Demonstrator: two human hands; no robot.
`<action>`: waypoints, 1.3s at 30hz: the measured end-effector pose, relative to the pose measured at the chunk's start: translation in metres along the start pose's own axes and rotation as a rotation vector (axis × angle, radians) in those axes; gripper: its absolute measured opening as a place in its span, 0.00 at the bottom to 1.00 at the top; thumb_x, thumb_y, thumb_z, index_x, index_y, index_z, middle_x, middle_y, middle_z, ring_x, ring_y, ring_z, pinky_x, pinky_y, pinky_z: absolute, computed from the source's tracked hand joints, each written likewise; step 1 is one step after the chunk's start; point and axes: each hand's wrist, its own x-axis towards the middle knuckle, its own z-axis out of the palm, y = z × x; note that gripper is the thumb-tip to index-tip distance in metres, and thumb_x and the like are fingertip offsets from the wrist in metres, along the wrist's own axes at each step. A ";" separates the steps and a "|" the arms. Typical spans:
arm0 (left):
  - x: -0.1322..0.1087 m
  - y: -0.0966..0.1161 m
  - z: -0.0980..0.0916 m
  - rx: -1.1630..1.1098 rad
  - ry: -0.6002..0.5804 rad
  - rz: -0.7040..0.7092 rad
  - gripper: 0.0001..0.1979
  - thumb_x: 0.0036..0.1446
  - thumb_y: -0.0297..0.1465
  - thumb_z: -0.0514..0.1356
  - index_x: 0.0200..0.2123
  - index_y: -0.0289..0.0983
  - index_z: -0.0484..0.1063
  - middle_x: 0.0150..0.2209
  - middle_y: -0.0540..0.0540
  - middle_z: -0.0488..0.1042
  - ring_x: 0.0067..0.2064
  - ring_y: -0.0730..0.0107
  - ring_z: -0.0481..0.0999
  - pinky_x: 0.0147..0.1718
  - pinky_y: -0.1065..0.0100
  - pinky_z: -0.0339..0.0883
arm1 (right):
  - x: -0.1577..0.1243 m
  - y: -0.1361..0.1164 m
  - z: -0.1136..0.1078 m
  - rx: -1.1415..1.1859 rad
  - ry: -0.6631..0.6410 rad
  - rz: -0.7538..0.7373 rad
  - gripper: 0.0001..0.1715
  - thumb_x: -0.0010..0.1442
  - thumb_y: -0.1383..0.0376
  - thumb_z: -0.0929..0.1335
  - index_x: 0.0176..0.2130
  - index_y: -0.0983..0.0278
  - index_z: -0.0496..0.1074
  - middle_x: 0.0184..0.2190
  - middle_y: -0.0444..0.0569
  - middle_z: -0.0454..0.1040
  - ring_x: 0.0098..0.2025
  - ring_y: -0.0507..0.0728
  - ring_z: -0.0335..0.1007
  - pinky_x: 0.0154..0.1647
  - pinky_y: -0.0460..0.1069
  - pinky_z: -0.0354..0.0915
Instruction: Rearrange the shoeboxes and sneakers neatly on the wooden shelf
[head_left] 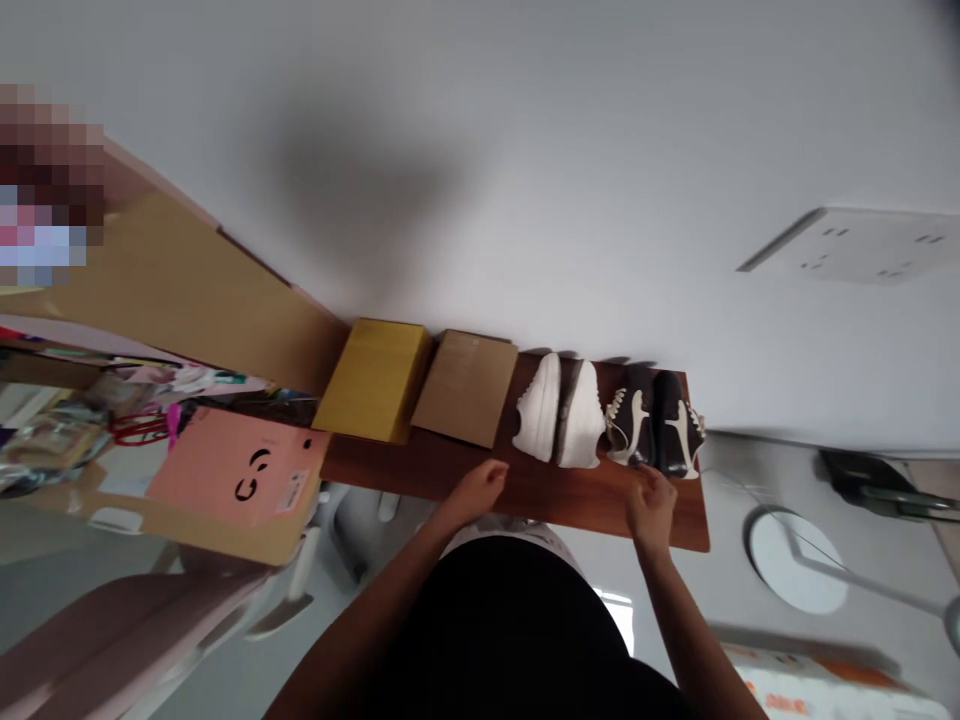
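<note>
Left hand [480,488] and right hand [651,508] look loosely curled, nothing gripped I think; one bump could knock the dark sneakers [637,420] off the wooden shelf [525,495].

You have two hands over the board: your left hand [480,490] and your right hand [651,510]. One wooden board [450,470] carries six things. You count two white sneakers [560,410], two dark sneakers [645,420], one yellow box [373,380] and one brown cardboard box [465,388]. Off to the far right, you have one white socket plate [847,245].
</note>
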 end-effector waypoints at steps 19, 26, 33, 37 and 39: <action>-0.058 -0.134 -0.250 0.071 0.260 0.041 0.16 0.56 0.34 0.57 0.47 0.39 0.76 0.47 0.42 0.81 0.50 0.59 0.79 0.54 0.58 0.70 | -0.076 -0.176 0.176 -0.582 -0.293 -0.313 0.38 0.62 0.76 0.57 0.68 0.57 0.59 0.68 0.56 0.60 0.71 0.66 0.50 0.67 0.70 0.48; -0.042 -0.152 -0.297 0.034 0.357 0.076 0.17 0.59 0.34 0.58 0.51 0.38 0.74 0.53 0.39 0.77 0.56 0.58 0.76 0.57 0.57 0.67 | -0.132 -0.218 0.202 0.006 -0.006 -0.085 0.31 0.63 0.60 0.64 0.63 0.66 0.64 0.63 0.64 0.64 0.64 0.66 0.61 0.64 0.64 0.60; 0.014 -0.163 -0.325 -0.225 0.474 -0.020 0.26 0.58 0.32 0.63 0.59 0.38 0.66 0.64 0.37 0.66 0.66 0.55 0.65 0.64 0.59 0.59 | -0.163 -0.288 0.259 0.496 -0.473 0.368 0.29 0.59 0.55 0.68 0.57 0.66 0.71 0.56 0.57 0.74 0.59 0.63 0.70 0.61 0.57 0.65; 0.054 -0.158 -0.345 -0.351 0.486 -0.052 0.29 0.56 0.32 0.65 0.61 0.39 0.65 0.66 0.38 0.63 0.69 0.55 0.60 0.65 0.62 0.56 | -0.141 -0.315 0.276 0.497 -0.481 0.447 0.34 0.61 0.56 0.69 0.63 0.65 0.65 0.62 0.56 0.70 0.65 0.63 0.63 0.65 0.56 0.61; 0.068 -0.157 -0.352 -0.363 0.460 -0.077 0.29 0.56 0.32 0.65 0.61 0.39 0.65 0.66 0.38 0.64 0.68 0.56 0.61 0.64 0.62 0.57 | -0.132 -0.324 0.282 0.471 -0.493 0.449 0.37 0.61 0.56 0.69 0.65 0.66 0.63 0.62 0.57 0.69 0.66 0.63 0.62 0.65 0.56 0.60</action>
